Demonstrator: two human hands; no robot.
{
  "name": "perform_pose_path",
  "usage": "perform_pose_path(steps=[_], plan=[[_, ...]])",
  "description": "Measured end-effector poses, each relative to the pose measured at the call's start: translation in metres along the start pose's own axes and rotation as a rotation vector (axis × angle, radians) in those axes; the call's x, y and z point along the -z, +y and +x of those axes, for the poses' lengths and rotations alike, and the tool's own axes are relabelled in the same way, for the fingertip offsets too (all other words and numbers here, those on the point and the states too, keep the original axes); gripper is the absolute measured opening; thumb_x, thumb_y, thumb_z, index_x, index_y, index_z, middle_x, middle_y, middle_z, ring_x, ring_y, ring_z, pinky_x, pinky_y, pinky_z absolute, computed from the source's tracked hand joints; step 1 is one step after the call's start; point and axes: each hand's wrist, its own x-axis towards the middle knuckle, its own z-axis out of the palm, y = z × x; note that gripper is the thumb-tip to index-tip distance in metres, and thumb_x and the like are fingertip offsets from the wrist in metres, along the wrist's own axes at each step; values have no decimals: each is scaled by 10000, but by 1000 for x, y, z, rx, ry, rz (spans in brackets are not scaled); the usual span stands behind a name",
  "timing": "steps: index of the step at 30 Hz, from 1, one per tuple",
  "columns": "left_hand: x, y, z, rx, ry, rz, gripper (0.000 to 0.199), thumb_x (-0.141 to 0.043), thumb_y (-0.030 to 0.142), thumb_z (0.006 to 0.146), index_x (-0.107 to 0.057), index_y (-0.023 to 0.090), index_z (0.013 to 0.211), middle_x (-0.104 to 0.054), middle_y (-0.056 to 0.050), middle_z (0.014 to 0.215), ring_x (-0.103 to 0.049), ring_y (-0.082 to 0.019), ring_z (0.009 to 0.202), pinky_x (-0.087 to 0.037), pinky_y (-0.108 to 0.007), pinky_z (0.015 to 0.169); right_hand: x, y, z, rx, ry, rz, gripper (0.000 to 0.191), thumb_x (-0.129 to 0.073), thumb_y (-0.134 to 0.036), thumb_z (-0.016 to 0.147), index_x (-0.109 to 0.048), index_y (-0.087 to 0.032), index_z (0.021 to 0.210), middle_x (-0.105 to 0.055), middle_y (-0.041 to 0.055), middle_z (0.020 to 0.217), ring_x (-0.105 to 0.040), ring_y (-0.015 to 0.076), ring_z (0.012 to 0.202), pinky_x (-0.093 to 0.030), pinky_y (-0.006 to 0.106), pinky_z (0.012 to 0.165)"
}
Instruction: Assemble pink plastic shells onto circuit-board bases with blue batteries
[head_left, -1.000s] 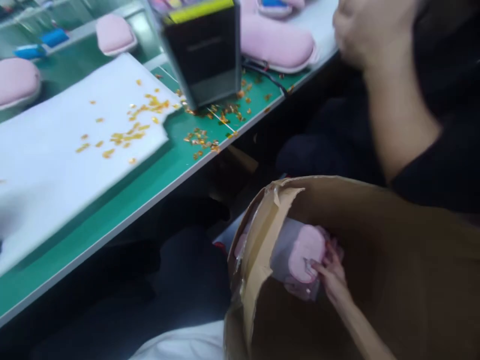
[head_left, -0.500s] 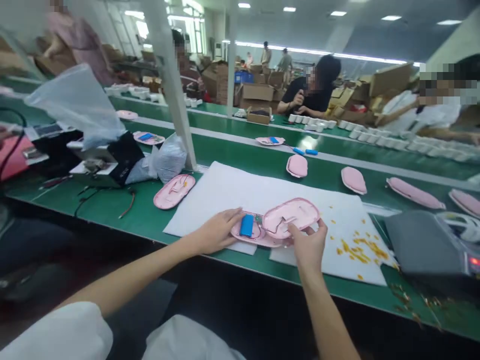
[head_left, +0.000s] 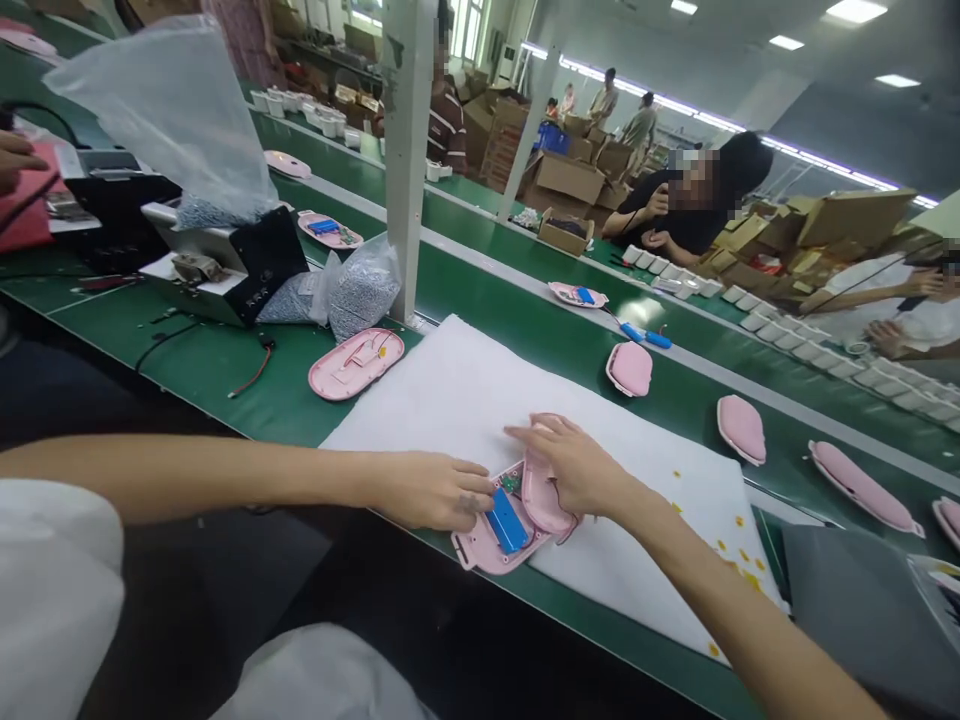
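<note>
In front of me, at the near edge of the white foam sheet (head_left: 465,390), lies a pink plastic shell half (head_left: 487,555). It carries a blue battery (head_left: 508,521) and a small green circuit board (head_left: 511,483). My left hand (head_left: 439,492) grips its left side, fingers curled beside the battery. A second pink shell half (head_left: 541,500) overlaps its right part at an angle. Over this one my right hand (head_left: 574,460) is closed from above, its thumb hidden. Another open pink shell half (head_left: 356,364) with wires lies at the sheet's left corner.
Several pink casings (head_left: 630,368) lie along the green bench (head_left: 487,270). Left stand a black-and-white device (head_left: 247,265) and bags of small parts (head_left: 365,288) by a white post (head_left: 409,160). A grey box (head_left: 855,600) is at right. Across the bench sits a person in black (head_left: 679,210).
The view has tilted and turned. My right hand has moved from the right edge of the upper shell half to over its top; that half has turned and lies lower over the battery half.
</note>
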Motion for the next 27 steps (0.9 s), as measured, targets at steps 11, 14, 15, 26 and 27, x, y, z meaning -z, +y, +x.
perform_pose_path(steps=[11,14,15,26,27], plan=[[-65,44,95,246,302,175,154,-581,58,798,-563,146,673,-526,-57,644,-458,-158,525,-332,-321,487,17,57,-136,-686,500,566,614,-587,-516,834,-484,-250,1378,-671,52,897,-660,205,728,-534,327,644],[-58,48,111,321,332,164,110,-563,34,768,-572,129,712,-540,-63,671,-439,-152,516,-303,-318,463,-3,41,-175,-876,674,613,670,-648,-555,776,-533,-231,1351,-695,62,871,-670,211,739,-529,303,619],[-52,44,107,322,388,147,92,-554,42,782,-595,124,770,-574,-70,727,-465,-153,549,-326,-311,479,-11,34,-182,-920,716,618,668,-658,-553,767,-548,-230,1342,-702,65,871,-676,216,772,-533,300,634],[-35,-7,52,602,138,-359,179,-566,252,960,-694,166,867,-663,-58,925,-581,-185,841,-430,-341,830,-29,-10,-142,-847,861,609,563,-599,-432,840,-541,-198,1349,-715,84,898,-665,206,764,-522,324,661],[-36,-7,52,657,223,-451,190,-544,227,968,-697,159,879,-661,-58,920,-590,-170,831,-442,-314,811,-27,-12,-139,-840,862,587,549,-591,-431,844,-547,-201,1341,-717,86,907,-672,211,777,-525,329,665]])
